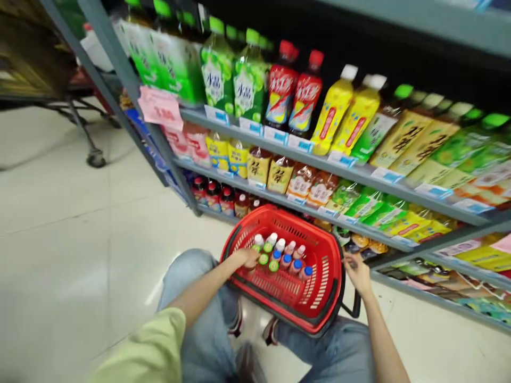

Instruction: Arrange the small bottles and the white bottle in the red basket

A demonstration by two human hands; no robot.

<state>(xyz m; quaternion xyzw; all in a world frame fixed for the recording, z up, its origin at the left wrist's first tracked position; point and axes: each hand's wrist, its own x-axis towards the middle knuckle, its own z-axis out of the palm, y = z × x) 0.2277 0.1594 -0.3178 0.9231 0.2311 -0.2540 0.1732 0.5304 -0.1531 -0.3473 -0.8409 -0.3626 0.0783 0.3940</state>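
A red shopping basket (325,298) with black handles rests in front of my bent knees. Small bottles stand upright in rows inside it: white caps at the back, green-ringed lids (273,265) and blue caps (297,264) nearer me. My left hand (248,258) reaches over the basket's left rim, its fingers closed round the top of a small bottle (249,270) at the row's left end; most of that bottle is hidden. At the basket's right rim, my right hand (357,272) has its fingers curled in against the edge.
A shelf unit (303,199) rises just beyond the basket, its tiers lined with drink bottles (215,64). A pink price sign (161,106) hangs at its left post. Far left, a wheeled cart (67,80) stands on the pale tiled floor (59,266).
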